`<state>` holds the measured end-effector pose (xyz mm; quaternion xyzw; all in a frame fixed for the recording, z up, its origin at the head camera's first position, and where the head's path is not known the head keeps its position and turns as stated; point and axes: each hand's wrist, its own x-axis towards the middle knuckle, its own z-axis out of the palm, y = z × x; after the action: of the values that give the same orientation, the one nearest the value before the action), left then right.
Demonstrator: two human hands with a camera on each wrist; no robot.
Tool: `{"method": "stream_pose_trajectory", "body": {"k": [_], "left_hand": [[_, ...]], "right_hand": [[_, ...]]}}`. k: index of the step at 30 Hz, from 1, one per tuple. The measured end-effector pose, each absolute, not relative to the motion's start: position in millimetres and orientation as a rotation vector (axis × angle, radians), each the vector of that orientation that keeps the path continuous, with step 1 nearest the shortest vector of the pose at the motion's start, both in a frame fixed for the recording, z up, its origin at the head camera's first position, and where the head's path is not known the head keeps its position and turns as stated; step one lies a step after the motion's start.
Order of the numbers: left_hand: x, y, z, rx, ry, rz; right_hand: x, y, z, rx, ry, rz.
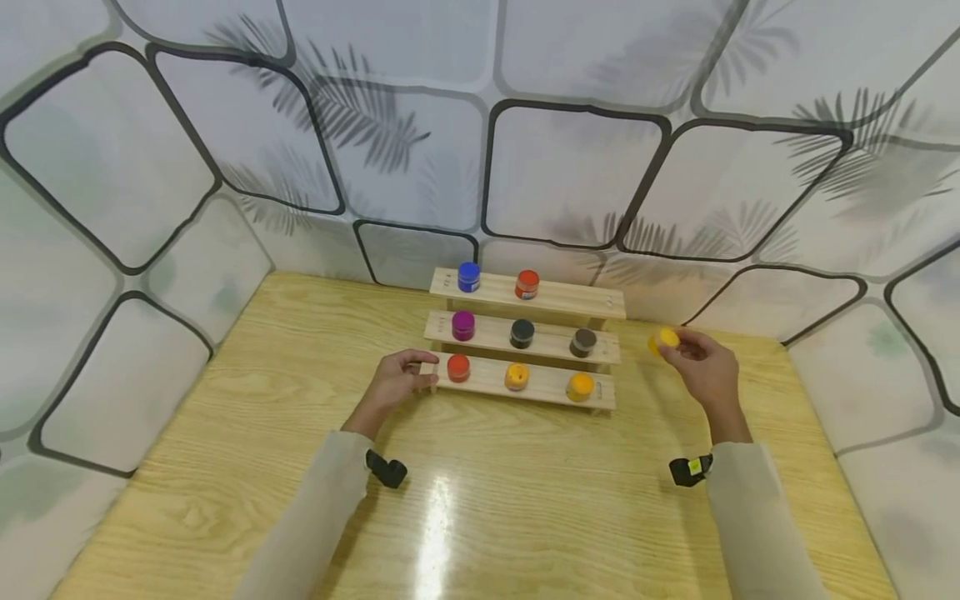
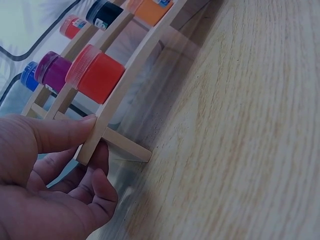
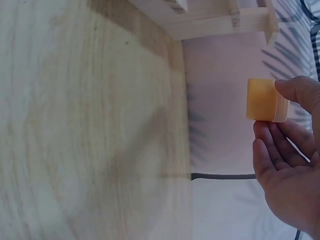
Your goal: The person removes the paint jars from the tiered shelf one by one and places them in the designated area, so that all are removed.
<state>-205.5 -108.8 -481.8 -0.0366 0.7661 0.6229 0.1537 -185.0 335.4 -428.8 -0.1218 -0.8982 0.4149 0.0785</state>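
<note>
Pinching the rack [image 1: 572, 295] with the left hand [image 1: 392, 385]; holding a yellow jar [image 3: 261, 99] in the right hand [image 1: 703, 367]; nearly done, maybe — with eight jars [image 1: 462, 326] on it and one to go.

The head view looks from high above the table [image 1: 525, 508], facing forward and down; it is the most distant, covering left hand [image 1: 392, 382], right hand [image 1: 705, 371], rack [image 1: 547, 384] and wall [image 1: 577, 175]. The left wrist view is close, directed past the left hand at the rack's near-left end, table steeply tilted. The right wrist view, also close, lies turned sideways, facing table edge and wall. Head and right wrist views share the yellow jar [image 3: 261, 100]; all three share the rack.
</note>
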Motion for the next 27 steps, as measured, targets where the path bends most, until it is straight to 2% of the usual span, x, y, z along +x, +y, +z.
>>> {"method": "stream_pose_trajectory", "body": {"k": [14, 27], "left_hand": [[-207, -110, -483, -0.14, 2.196, 1.753], [-208, -110, -483, -0.144, 2.205, 1.744]], "right_hand": [[-176, 346, -457, -0.39, -2.841, 1.186], [-174, 349, -468, -0.385, -2.928, 1.07]]}}
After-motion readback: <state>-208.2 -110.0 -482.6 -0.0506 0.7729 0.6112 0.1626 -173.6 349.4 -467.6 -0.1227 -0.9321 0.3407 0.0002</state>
